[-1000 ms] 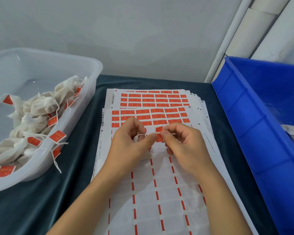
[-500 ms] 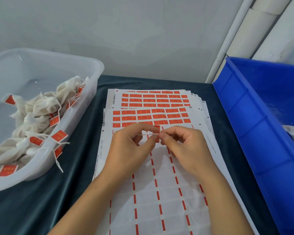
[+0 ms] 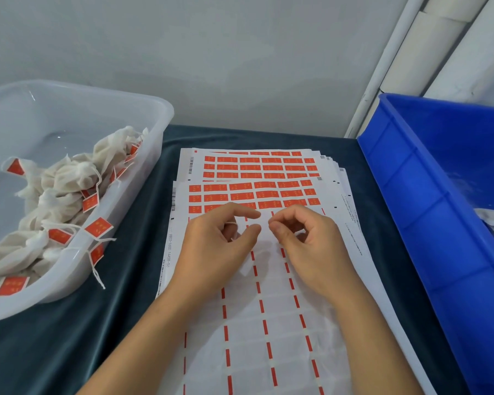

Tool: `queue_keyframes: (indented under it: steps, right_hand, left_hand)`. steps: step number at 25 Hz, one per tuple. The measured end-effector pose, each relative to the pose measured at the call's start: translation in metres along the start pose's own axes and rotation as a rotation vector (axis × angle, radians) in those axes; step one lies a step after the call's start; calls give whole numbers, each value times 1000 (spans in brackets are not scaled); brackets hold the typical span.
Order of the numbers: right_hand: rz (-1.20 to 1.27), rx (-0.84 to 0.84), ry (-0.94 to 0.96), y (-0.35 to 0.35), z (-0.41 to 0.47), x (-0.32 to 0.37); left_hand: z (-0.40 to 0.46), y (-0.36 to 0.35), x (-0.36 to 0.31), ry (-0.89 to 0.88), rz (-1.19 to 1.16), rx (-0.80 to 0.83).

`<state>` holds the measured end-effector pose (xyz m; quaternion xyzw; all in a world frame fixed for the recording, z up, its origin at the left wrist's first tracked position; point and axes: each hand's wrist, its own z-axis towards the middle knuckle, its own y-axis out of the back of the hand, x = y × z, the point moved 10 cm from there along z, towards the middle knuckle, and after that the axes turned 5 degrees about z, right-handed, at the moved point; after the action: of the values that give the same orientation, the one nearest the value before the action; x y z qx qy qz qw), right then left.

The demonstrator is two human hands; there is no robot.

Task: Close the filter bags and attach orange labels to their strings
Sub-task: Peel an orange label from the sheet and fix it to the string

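Over label sheet [image 3: 268, 323] | hands parted since before | left hand [image 3: 217, 246] grip pinches string [image 3: 231, 223] | right hand [image 3: 311, 246] grip curled, empty

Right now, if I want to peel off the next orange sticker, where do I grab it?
Probably the left end of the label at the start of the top sheet's lowest orange row. The cells below are already peeled, so its lower corner lies free; lift it with a fingernail from the near side, peeling away from you.
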<state>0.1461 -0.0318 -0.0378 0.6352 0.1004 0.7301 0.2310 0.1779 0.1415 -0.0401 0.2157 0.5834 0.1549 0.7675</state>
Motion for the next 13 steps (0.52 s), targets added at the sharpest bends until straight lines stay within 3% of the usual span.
queue_keyframes:
  steps: [7, 13]
  right_hand:
    - [27, 61, -11, -13, -2, 0]
    - [399, 161, -179, -24, -5, -5]
  left_hand:
    - [0, 8, -5, -16, -308, 14]
    - [-1, 12, -13, -94, -396, 29]
